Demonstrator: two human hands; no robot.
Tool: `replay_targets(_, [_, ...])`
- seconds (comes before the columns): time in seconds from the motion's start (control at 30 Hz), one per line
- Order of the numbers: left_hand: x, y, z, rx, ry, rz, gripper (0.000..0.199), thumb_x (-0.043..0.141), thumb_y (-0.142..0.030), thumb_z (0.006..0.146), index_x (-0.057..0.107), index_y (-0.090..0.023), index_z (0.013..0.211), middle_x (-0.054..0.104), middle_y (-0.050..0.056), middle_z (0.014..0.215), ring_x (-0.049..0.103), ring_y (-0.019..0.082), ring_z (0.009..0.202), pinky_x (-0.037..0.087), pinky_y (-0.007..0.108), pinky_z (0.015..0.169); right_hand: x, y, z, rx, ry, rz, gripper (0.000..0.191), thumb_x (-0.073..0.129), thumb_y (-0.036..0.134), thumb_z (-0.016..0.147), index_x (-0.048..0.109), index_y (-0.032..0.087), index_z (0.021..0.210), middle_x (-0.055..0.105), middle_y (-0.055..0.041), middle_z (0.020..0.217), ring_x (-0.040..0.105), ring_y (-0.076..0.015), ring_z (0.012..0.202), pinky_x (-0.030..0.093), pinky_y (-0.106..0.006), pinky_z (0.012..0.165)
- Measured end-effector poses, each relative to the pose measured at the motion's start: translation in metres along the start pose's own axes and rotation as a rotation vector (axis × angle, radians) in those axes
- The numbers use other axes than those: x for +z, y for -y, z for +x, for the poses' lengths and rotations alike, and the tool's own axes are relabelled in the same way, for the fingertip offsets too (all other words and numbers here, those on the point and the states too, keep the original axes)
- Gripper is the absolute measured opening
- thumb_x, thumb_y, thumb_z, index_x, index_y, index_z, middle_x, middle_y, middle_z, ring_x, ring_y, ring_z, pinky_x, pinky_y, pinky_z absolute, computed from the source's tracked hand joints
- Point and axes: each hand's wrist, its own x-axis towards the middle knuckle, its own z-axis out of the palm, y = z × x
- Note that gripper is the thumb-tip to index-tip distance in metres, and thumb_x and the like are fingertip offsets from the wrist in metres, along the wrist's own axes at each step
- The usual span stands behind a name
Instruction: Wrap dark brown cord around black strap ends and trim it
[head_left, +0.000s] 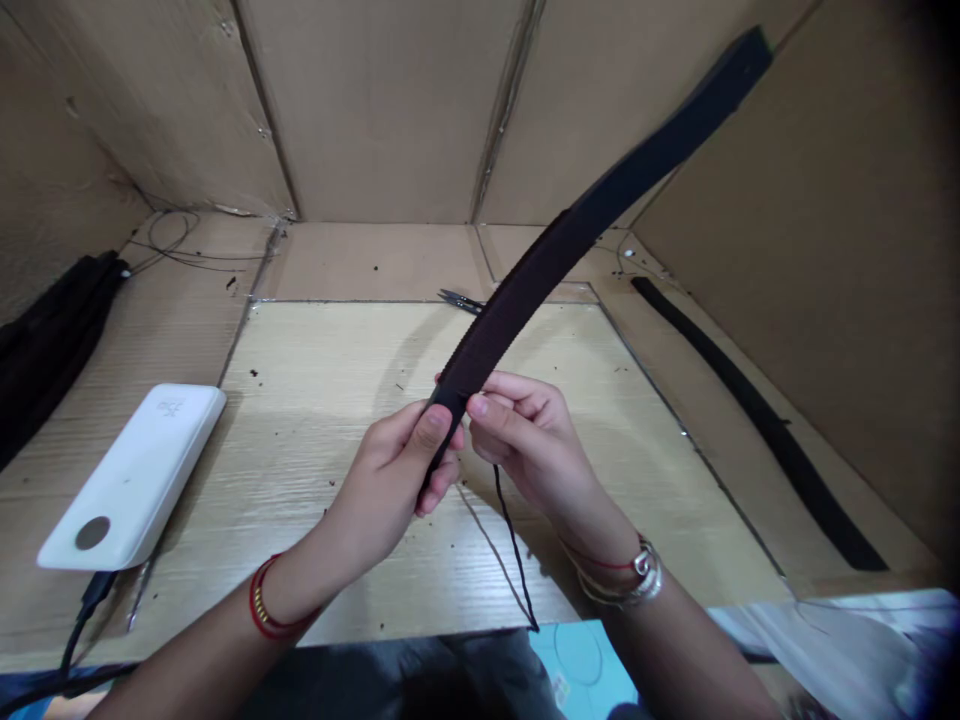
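Dark curved strip [652, 165] held above pale board [300, 350], slanting far right. Left hand [401, 455] grasps near end; right hand [521, 430] close at edge, fingertips bunched, cannot tell on what. Brownish cover [517, 310] over middle, far end bare: judged part-done. Cardboard walls [390, 110] around; second strip [750, 400] right, white power bank [139, 480] left.

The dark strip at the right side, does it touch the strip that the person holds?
No, the dark strip at the right lies on the cardboard, clearly apart from the held strip.

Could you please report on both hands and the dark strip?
Left hand gripping dark strip, lower end. Right hand at its edge. Snips partly behind it.
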Motion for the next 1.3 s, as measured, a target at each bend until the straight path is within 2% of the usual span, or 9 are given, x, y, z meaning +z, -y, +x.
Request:
replay_targets(0.2, [0.003,-0.001,-0.001,-0.008,-0.052,-0.098,0.044,0.054,-0.06,0.088,0.054,-0.016,0.081,0.046,-0.006,0.051,0.038,0.005,0.041,0.027,0.018,0.041,0.002,-0.005,0.0,-0.022,-0.085,-0.059,0.02,0.073,0.033,0.081,0.073,0.014,0.09,0.045,0.0053,0.052,0.022,-0.0015,0.042,0.014,-0.017,0.04])
replay_targets(0.3, [0.003,-0.002,0.0,-0.035,-0.084,-0.131,0.045,0.056,-0.06,0.087,0.053,-0.016,0.083,0.045,-0.006,0.051,0.037,0.005,0.041,0.026,0.017,0.04,0.003,-0.007,0.001,-0.069,-0.143,-0.085,0.016,0.077,0.031,0.078,0.073,0.015,0.077,0.041,0.0065,0.047,0.023,-0.0018,0.041,0.019,-0.017,0.04])
replay_targets(0.43, [0.004,-0.002,0.0,-0.026,-0.096,-0.142,0.044,0.054,-0.059,0.089,0.053,-0.015,0.083,0.044,-0.007,0.051,0.037,0.005,0.041,0.027,0.016,0.041,0.004,-0.006,0.002,-0.078,-0.162,-0.143,0.026,0.078,0.034,0.077,0.068,0.016,0.061,0.036,0.0058,0.042,0.033,-0.0049,0.043,0.027,-0.018,0.043])
replay_targets(0.53, [0.003,0.001,0.0,-0.013,-0.046,-0.164,0.044,0.052,-0.059,0.09,0.053,-0.016,0.083,0.04,-0.008,0.05,0.034,0.004,0.039,0.026,0.016,0.04,0.003,-0.007,0.001,-0.086,-0.174,-0.164,0.024,0.078,0.036,0.075,0.071,0.017,0.063,0.034,0.0057,0.042,0.036,-0.0067,0.045,0.029,-0.02,0.044])
replay_targets(0.7, [0.001,0.003,-0.001,-0.066,0.05,-0.239,0.049,0.051,-0.066,0.087,0.051,-0.017,0.078,0.034,-0.01,0.046,0.029,0.003,0.034,0.025,0.015,0.035,0.002,-0.011,-0.001,-0.144,-0.258,-0.172,0.017,0.08,0.033,0.073,0.074,0.018,0.068,0.037,0.0062,0.043,0.029,-0.0051,0.043,0.024,-0.02,0.041])
replay_targets(0.97, [0.003,-0.005,0.001,-0.301,0.093,-0.334,0.055,0.044,-0.067,0.086,0.045,-0.019,0.058,0.025,-0.009,0.038,0.021,0.004,0.028,0.021,0.016,0.029,0.004,-0.009,-0.003,-0.217,-0.292,-0.231,0.015,0.082,0.032,0.069,0.076,0.019,0.067,0.038,0.0061,0.042,0.027,-0.0045,0.042,0.023,-0.02,0.041])
replay_targets(1.07, [0.003,-0.006,0.0,-0.317,0.106,-0.357,0.056,0.047,-0.068,0.084,0.044,-0.019,0.056,0.023,-0.01,0.038,0.018,0.004,0.029,0.02,0.015,0.028,0.005,-0.009,-0.004,-0.213,-0.301,-0.238,0.018,0.083,0.035,0.069,0.075,0.018,0.067,0.04,0.0053,0.043,0.028,-0.005,0.042,0.023,-0.021,0.04])
replay_targets(1.2, [0.0,-0.004,-0.003,-0.289,0.182,-0.444,0.056,0.045,-0.065,0.088,0.046,-0.019,0.057,0.024,-0.009,0.038,0.02,0.004,0.029,0.022,0.014,0.029,0.006,-0.008,-0.004,-0.117,-0.241,-0.132,0.022,0.084,0.038,0.067,0.077,0.018,0.072,0.038,0.0058,0.044,0.025,-0.0043,0.043,0.019,-0.019,0.039])
replay_targets(1.3, [-0.004,-0.003,-0.005,-0.323,0.373,-0.554,0.058,0.038,-0.067,0.091,0.047,-0.019,0.059,0.025,-0.009,0.036,0.019,0.004,0.027,0.023,0.014,0.027,0.005,-0.004,-0.005,0.061,-0.116,-0.022,0.034,0.084,0.041,0.067,0.078,0.018,0.091,0.038,0.0068,0.046,0.025,-0.0034,0.043,0.02,-0.018,0.04])
